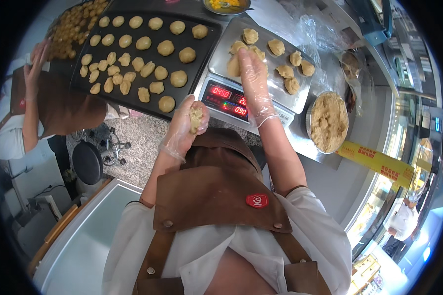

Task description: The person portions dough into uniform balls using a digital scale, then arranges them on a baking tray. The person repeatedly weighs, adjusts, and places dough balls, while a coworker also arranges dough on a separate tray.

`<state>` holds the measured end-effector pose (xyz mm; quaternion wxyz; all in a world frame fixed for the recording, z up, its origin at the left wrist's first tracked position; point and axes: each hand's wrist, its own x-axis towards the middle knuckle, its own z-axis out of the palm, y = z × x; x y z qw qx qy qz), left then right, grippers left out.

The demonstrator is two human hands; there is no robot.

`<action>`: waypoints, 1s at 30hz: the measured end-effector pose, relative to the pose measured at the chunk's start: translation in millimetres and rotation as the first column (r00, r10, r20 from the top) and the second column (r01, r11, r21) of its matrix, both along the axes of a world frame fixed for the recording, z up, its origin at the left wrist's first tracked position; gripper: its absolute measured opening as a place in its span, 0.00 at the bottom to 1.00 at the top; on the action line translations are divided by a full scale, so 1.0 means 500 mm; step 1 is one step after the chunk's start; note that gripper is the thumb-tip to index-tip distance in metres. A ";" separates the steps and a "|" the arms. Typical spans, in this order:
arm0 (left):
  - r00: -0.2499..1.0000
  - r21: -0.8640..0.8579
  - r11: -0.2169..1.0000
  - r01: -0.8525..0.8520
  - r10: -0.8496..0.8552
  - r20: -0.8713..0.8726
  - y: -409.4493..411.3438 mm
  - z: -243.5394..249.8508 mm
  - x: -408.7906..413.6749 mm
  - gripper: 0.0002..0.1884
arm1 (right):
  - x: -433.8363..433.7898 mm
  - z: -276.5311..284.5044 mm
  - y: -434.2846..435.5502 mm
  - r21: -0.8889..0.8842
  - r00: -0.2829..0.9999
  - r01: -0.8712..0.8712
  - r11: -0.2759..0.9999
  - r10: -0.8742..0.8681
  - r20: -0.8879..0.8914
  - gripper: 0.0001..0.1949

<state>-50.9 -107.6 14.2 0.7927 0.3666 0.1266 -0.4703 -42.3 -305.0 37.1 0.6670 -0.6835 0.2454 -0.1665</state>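
Observation:
My left hand (189,123), in a clear plastic glove, is curled around a pale dough lump (196,120) near the front edge of the counter. Above the steel tray of a digital scale (225,99) is my gloved right hand (254,72), fingers pointing away from me. A blurred dough lump (233,67) shows at its finger side and appears gripped; the thumb is hidden. Several rough dough pieces (276,47) lie on the scale's tray (299,99). Left of the scale, a black baking tray (127,101) carries rows of smooth dough balls (143,43) and smaller rough lumps (125,87).
A round foil pan of crumbly dough (328,121) stands right of the scale. Behind are a bowl with yellow filling (227,5) and crumpled plastic film (313,33). At left, a co-worker's hands (37,62) are near many small balls (74,27). A black stool (88,162) stands below.

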 end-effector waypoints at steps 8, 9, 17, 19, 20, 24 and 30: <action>0.998 -0.018 0.998 -0.060 0.060 0.015 0.002 0.000 0.004 0.27 | -0.011 -0.054 -0.085 -0.690 0.969 0.213 0.692 -0.062 0.237 0.08; 0.997 -0.008 0.997 -0.073 0.073 0.010 0.006 -0.003 0.001 0.27 | -0.026 -0.045 -0.095 -0.594 0.965 0.240 0.768 -0.124 0.229 0.08; 0.957 -0.163 0.952 -0.258 0.228 -0.179 0.030 -0.027 0.024 0.25 | -0.099 -0.060 -0.133 -0.335 0.954 0.299 0.893 -0.269 0.133 0.09; 0.965 -0.213 0.945 -0.247 0.221 -0.141 0.039 -0.033 0.035 0.24 | -0.105 -0.048 -0.132 -0.315 0.946 0.325 0.892 -0.304 0.115 0.09; 0.968 -0.246 0.938 -0.242 0.215 -0.132 0.043 -0.038 0.040 0.24 | -0.109 -0.050 -0.133 -0.311 0.945 0.326 0.893 -0.308 0.108 0.09; 0.974 -0.303 0.927 -0.223 0.202 -0.098 0.046 -0.045 0.050 0.23 | -0.119 -0.058 -0.151 -0.301 0.943 0.333 0.894 -0.320 0.094 0.09; 0.954 -0.167 0.944 -0.284 0.262 -0.146 0.022 -0.004 0.040 0.22 | -0.126 -0.057 -0.148 -0.212 0.942 0.335 0.918 -0.322 0.097 0.09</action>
